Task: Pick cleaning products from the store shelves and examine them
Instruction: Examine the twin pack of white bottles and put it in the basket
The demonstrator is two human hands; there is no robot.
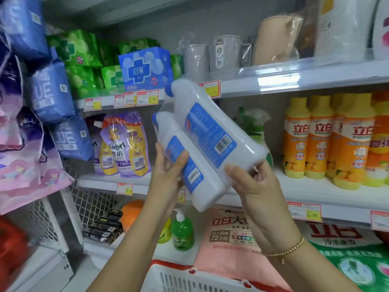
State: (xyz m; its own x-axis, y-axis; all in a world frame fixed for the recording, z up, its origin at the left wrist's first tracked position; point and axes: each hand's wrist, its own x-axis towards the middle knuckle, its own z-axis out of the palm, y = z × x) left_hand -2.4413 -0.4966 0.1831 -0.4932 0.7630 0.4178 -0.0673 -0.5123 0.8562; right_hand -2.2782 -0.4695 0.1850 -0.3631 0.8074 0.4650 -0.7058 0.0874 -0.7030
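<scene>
In the middle of the frame, both hands are holding up a twin pack of white bottles in front of the shelves. The two bottles are lying side by side inside clear wrap and are tilting, with blue caps pointing to the upper left and bases to the lower right. Their blue back labels are facing the camera, and a barcode is showing on the upper bottle.

The left hand is gripping the lower bottle from the left, its thumb pressing on the label while the fingers are passing behind the pack. The right hand is gripping the base of the upper bottle, thumb on the front and fingers curling round the bottom edge. A gold bead bracelet is sitting on the right wrist.

Orange dish-soap bottles are standing in a row at the right of the frame, and a green spray bottle is showing just behind the pack. Purple and yellow softener pouches are leaning on the shelf at the centre left, under a blue packet and green packets. A green pump bottle is standing below the hands, beside a pink detergent bag. A white basket with a red rim is showing at the bottom edge
</scene>
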